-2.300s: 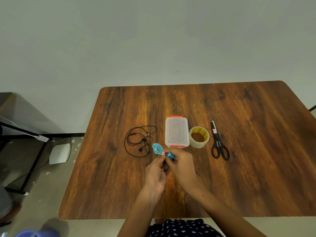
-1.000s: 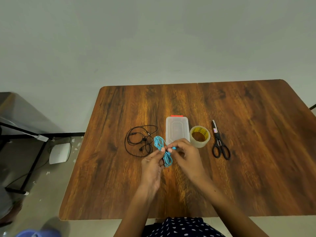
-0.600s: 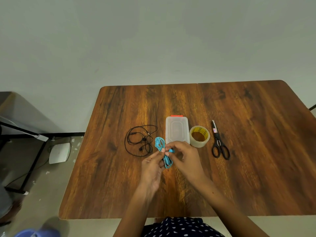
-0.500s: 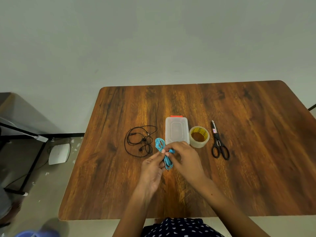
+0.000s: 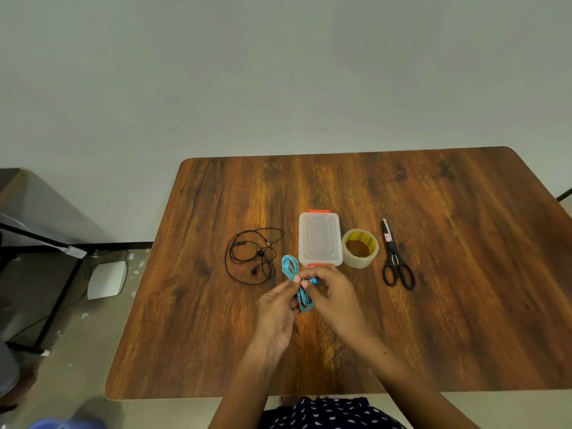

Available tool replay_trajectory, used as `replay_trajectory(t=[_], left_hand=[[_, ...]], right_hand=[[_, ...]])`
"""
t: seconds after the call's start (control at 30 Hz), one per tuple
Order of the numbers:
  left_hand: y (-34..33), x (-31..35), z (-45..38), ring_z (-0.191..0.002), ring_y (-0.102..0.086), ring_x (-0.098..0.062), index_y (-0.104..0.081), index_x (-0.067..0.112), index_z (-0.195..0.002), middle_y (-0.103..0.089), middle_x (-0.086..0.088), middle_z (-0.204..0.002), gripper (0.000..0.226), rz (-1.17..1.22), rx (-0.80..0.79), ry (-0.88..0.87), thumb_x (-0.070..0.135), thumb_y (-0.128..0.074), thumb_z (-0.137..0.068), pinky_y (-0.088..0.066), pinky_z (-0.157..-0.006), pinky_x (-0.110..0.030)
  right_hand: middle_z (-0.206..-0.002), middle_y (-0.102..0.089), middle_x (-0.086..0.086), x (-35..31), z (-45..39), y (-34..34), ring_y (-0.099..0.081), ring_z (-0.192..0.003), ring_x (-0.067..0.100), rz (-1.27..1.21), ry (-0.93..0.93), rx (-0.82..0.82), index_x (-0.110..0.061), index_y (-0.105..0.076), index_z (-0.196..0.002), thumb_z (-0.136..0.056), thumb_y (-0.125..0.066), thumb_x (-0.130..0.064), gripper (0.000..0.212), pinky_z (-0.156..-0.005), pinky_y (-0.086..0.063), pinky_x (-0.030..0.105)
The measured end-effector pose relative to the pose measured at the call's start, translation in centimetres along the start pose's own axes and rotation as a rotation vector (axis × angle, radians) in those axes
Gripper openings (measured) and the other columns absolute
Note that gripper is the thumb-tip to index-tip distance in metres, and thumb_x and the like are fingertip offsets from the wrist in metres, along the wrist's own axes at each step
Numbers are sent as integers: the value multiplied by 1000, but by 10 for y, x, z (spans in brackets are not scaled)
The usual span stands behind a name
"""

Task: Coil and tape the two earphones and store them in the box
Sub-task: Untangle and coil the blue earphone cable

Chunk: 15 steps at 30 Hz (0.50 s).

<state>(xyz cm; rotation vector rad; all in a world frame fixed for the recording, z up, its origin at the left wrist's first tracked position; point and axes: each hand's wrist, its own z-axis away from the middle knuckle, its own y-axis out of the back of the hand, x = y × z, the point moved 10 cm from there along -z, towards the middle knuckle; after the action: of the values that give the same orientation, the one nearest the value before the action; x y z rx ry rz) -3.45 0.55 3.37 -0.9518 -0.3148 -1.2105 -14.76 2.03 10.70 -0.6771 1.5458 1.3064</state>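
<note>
A blue earphone (image 5: 291, 267), coiled into a long loop, is held over the table between both hands. My left hand (image 5: 277, 314) pinches the coil at its middle from the left. My right hand (image 5: 332, 292) pinches it from the right, with a blue earbud showing at its fingertips. A black earphone (image 5: 252, 255) lies loose and tangled on the table to the left. The clear plastic box (image 5: 320, 238) with red latches sits shut just beyond my hands. A roll of clear tape (image 5: 360, 248) stands right of the box.
Black scissors (image 5: 394, 258) lie shut to the right of the tape. The wooden table (image 5: 448, 289) has bare surface on the right and near side. A black metal frame (image 5: 46, 305) and a white device (image 5: 106, 278) stand on the floor at left.
The blue coil has been turned from a small loop into a longer upright loop between my fingers. Both hands shifted slightly away from me, towards the box.
</note>
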Motion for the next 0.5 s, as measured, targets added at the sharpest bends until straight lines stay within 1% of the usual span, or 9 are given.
replay_trajectory(t=[0.1, 0.17, 0.27, 0.33, 0.4, 0.43, 0.5], left_hand=[[1, -1, -1, -76, -72, -18, -72, 3, -97, -74, -16, -93, 18, -10, -14, 10, 12, -62, -85, -57, -60, -26], [3, -1, -1, -74, -72, -18, -71, 2, -96, -74, -14, -89, 17, -5, 1, 12, 10, -60, -87, -57, -59, -26], [6, 1, -3, -71, -72, -17, -69, 0, -97, -75, -13, -84, 16, -17, 46, 9, 8, -58, -90, -58, -58, -26], [6, 4, -5, -70, -72, -17, -69, -1, -97, -75, -12, -83, 16, -36, 53, 7, 9, -58, -90, -58, -59, -26], [5, 8, -6, -71, -72, -16, -69, -1, -99, -75, -11, -84, 17, -74, 45, -10, 10, -59, -90, -58, -60, -26], [6, 11, -7, -72, -72, -16, -70, 0, -98, -75, -11, -85, 17, -106, 51, -24, 10, -60, -90, -59, -62, -26], [14, 16, -9, -78, -72, -17, -71, 2, -96, -75, -11, -87, 15, -166, 91, -61, 11, -61, -89, -58, -69, -29]], right_hand=[[-100, -62, -5, 9, -1, -4, -58, -99, 6, -70, -89, -25, -22, -67, -93, -89, -61, -6, 17, -83, -49, 14], [-103, -65, -4, 16, -2, -8, -59, -100, 5, -111, -145, -60, -25, -69, -92, -90, -60, -7, 20, -83, -49, 15], [-100, -70, -6, 22, -3, -10, -63, -98, 6, -202, -200, -81, -22, -71, -94, -88, -63, -8, 17, -83, -52, 18], [-94, -71, -6, 26, -5, -4, -65, -93, 6, -258, -214, -44, -17, -67, -97, -83, -69, -9, 16, -81, -52, 20], [-92, -73, -3, 34, -7, 0, -67, -92, 8, -357, -258, -25, -13, -65, -97, -81, -71, -9, 18, -80, -53, 24], [-92, -73, -2, 37, -8, 2, -67, -92, 8, -376, -270, -20, -13, -67, -95, -82, -70, -9, 14, -79, -53, 23], [-93, -72, -4, 45, -9, 7, -65, -91, 6, -356, -273, -8, -16, -71, -89, -85, -66, -10, 9, -72, -50, 18]])
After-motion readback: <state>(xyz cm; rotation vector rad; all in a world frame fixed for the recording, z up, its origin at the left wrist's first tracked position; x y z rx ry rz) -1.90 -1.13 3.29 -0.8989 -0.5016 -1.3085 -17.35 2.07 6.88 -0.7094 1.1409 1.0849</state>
